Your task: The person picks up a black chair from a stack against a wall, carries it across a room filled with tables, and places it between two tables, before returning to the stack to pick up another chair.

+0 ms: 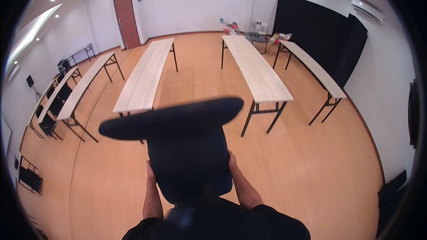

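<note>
A black padded chair (189,164) is held up in front of my body. Its long, rounded upper part (171,120) spreads wide across the far end, tilted higher on the right. Against the chair's left side rests my left hand (151,169), gripping the edge. My right hand (231,159) clasps the opposite side a little higher up. Most fingers of both hands are hidden behind the chair, and its legs do not show.
Long pale folding tables stand ahead: one front left (147,75), one front right (258,69), one far right (311,64), several at left. Black chairs (49,115) sit by the left tables. A black partition (318,31) and patterned chairs (230,26) are at the back right.
</note>
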Demonstrator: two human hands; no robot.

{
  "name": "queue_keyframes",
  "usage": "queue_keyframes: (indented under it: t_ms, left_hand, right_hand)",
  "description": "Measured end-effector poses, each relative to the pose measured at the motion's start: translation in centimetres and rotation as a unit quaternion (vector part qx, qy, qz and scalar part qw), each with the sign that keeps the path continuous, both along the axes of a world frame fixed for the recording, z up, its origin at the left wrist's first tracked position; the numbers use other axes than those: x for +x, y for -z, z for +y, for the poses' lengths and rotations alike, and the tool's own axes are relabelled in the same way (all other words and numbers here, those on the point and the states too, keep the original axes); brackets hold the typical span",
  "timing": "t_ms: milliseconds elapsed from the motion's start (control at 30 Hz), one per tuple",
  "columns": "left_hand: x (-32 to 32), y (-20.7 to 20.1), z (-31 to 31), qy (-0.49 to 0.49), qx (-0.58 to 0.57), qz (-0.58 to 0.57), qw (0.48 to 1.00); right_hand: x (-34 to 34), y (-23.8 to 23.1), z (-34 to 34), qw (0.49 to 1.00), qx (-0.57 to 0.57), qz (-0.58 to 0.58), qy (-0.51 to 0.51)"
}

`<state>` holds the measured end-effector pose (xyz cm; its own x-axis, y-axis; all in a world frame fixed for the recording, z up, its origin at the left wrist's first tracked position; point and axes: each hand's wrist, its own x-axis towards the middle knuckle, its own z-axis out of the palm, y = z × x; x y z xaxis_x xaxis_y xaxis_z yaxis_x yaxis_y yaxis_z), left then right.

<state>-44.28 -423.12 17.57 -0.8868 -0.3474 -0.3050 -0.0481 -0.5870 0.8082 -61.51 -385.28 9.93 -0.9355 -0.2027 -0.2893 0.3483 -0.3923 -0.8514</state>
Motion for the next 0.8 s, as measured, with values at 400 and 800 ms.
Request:
queue_keyframes:
  t_ms: [400,800]
  left_hand:
    - [-31.6,6.5,-7.5,0.102,-0.005,-0.004,0.995]
    - [-58.1,4.8,-12.4,0.062,-0.021,-0.004,0.998]
  right_hand:
    - [-20.5,-0.4,-0.8,0.993,-0.083,-0.070,0.055]
    - [-54.2,0.8,-9.7,0.997,-0.016,-0.079,0.015]
